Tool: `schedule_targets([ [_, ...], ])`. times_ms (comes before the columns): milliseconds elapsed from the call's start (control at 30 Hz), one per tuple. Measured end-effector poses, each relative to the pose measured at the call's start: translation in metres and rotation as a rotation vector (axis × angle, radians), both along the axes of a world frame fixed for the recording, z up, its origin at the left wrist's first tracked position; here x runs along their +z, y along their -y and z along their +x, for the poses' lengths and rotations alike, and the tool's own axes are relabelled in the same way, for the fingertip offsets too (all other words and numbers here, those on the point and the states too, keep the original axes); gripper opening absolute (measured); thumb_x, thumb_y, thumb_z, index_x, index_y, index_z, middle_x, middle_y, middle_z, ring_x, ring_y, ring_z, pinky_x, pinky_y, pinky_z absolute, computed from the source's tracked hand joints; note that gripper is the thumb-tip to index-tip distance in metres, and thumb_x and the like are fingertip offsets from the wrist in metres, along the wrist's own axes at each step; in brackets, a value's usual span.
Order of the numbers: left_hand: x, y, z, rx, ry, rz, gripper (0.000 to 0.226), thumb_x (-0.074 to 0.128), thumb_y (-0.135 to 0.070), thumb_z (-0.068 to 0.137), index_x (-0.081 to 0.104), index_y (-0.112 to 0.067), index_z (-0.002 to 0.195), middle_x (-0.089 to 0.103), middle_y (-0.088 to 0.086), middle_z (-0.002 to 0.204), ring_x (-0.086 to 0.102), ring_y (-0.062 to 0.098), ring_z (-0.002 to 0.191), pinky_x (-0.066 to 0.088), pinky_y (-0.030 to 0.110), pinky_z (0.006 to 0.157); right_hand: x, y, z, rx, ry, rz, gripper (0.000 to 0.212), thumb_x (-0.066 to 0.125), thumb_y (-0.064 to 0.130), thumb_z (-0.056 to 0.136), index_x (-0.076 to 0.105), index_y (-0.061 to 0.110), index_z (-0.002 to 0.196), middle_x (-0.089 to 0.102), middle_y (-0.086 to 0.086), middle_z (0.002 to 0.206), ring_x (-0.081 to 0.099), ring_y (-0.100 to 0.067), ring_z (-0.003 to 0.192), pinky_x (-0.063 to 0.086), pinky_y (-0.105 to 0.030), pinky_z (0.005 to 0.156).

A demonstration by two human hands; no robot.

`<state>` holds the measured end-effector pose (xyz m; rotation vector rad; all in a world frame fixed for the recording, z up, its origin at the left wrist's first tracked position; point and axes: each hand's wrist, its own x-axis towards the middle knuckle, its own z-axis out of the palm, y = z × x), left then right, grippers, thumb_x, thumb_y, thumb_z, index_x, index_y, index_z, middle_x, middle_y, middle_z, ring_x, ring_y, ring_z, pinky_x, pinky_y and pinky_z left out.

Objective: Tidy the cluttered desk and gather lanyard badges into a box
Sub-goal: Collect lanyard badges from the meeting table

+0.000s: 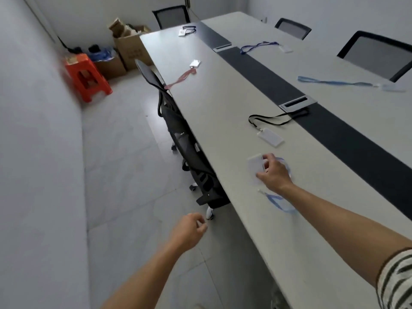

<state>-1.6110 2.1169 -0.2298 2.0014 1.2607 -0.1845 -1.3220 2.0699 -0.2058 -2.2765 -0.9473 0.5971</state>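
A: While the right hand (273, 172) reaches over the table (223, 112), what is it gripping?
B: It curls round the white badge (254, 167) near the table edge; the blue lanyard (282, 205) trails at five o'clock.
A: And the left hand (190, 228)?
B: Loosely curled, empty, at eight o'clock, off the table.

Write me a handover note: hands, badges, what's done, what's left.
Right hand grips the nearest badge; its blue lanyard trails on the table.
Left hand hangs beside the table, loosely curled, holding nothing.
Five more lie on the table: black-lanyard badge, red-lanyard badge, blue-lanyard badge, light-blue-lanyard badge, far-end badge.
Cardboard boxes stand in the corner.
Nothing visibly boxed; all six left to box.
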Motion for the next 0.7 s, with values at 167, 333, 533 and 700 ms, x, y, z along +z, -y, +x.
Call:
schedule_targets([
  [167,0.034,-0.046,-0.065,0.119,0.077,-0.012,0.018,0.058,-0.033,0.093,0.067,-0.019,0.100,0.069,0.001,0.087,0.067,0.019,0.082,0.057,0.037,0.080,0.052,-0.057,-0.083,0.146,-0.006,0.073,0.080,0.070,0.013,0.079,0.030,0.029,0.146,0.056,-0.005,0.108,0.058,-0.029,0.093,0.050,-0.034,0.082],
  [333,0.061,-0.093,-0.084,0.283,0.238,-0.092,0.015,0.058,-0.025,0.093,0.066,-0.013,0.096,0.069,0.008,0.083,0.066,0.018,0.068,0.052,0.029,0.063,0.112,-0.119,-0.135,0.179,-0.137,0.245,0.027,0.059,0.014,0.087,0.065,0.013,0.114,0.067,-0.008,0.101,0.065,-0.028,0.092,0.057,-0.043,0.076],
  [533,0.083,-0.156,-0.082,0.365,0.382,-0.265,0.022,0.057,-0.023,0.096,0.068,-0.004,0.094,0.072,0.012,0.083,0.069,0.019,0.068,0.057,0.033,0.069,0.153,-0.197,-0.155,0.156,-0.453,0.407,0.008,0.062,0.012,0.088,0.066,0.013,0.081,0.068,-0.010,0.078,0.063,-0.015,0.055,0.046,-0.022,0.045],
  [700,0.101,-0.227,-0.074,0.457,0.608,-0.449,0.022,0.047,-0.017,0.100,0.062,-0.013,0.117,0.071,0.018,0.099,0.070,0.027,0.079,0.057,0.039,0.076,0.146,-0.263,-0.148,0.186,-0.722,0.357,0.037,0.062,0.002,0.082,0.056,0.011,0.118,0.064,-0.016,0.100,0.071,-0.021,0.061,0.054,-0.026,0.052],
])
